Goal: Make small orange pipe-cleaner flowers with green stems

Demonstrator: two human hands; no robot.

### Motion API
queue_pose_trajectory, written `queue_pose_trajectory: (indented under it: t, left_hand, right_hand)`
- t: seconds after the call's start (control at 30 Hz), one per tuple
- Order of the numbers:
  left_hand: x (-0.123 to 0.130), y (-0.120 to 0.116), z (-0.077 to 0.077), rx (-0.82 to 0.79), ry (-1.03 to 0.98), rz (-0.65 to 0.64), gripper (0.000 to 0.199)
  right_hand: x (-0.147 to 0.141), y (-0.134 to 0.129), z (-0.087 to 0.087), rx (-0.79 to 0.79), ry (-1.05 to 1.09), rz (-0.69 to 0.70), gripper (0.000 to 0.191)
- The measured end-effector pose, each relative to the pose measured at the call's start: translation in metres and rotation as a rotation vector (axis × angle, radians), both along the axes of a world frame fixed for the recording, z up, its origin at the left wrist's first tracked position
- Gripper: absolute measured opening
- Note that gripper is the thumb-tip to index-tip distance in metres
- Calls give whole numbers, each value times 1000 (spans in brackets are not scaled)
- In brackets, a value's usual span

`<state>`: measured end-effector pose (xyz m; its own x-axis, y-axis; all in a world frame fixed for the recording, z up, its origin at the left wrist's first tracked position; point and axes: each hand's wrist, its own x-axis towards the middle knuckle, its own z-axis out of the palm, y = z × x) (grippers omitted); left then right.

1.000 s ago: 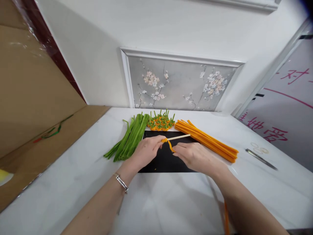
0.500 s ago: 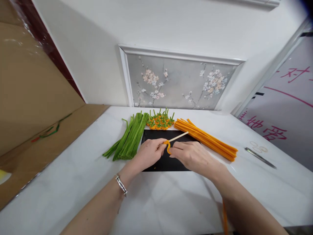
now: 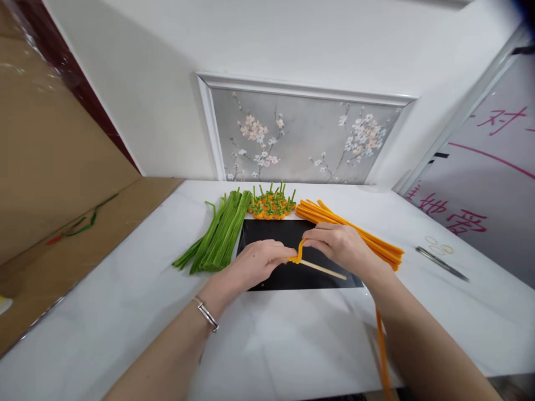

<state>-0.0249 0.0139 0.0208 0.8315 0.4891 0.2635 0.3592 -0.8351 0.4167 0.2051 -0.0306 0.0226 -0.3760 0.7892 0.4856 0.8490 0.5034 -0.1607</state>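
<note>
A thin pale wooden stick points right and slightly toward me, its left end pinched in my left hand together with an orange fuzzy strip wound on it. Above the stick, my right hand pinches the raised part of that orange strip. Both hands are over a black mat. Behind the mat sit several small orange pieces with green stems. Green fuzzy stems lie in a bundle to the left, and orange fuzzy stems lie to the right, partly behind my right hand.
Metal tweezers and several thin rings lie at the right of the white table. Another orange strip hangs beside my right forearm. Cardboard stands at the left; a panelled wall rises behind.
The stick has swung from pointing up and right to pointing down and right. My right hand has moved up, lifting the orange strip above the stick.
</note>
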Motion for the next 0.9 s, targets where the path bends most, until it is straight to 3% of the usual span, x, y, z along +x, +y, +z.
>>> queue_pose_trajectory:
  t: [0.17, 0.3, 0.57, 0.9]
  left_hand:
    - [-1, 0, 1, -146, -182, -20, 34]
    - [-2, -2, 7, -166, -257, 100, 32]
    - [-9, 8, 3, -37, -295, 298, 29]
    - [-8, 5, 4, 248, -18, 292, 31]
  right_hand:
    - [7, 7, -7, -128, 33, 96, 25]
    - [-3, 2, -6, -140, 14, 109, 22]
    - [-28, -19, 6, -113, -158, 91, 27]
    - [-25, -19, 10, 61, -88, 72, 31]
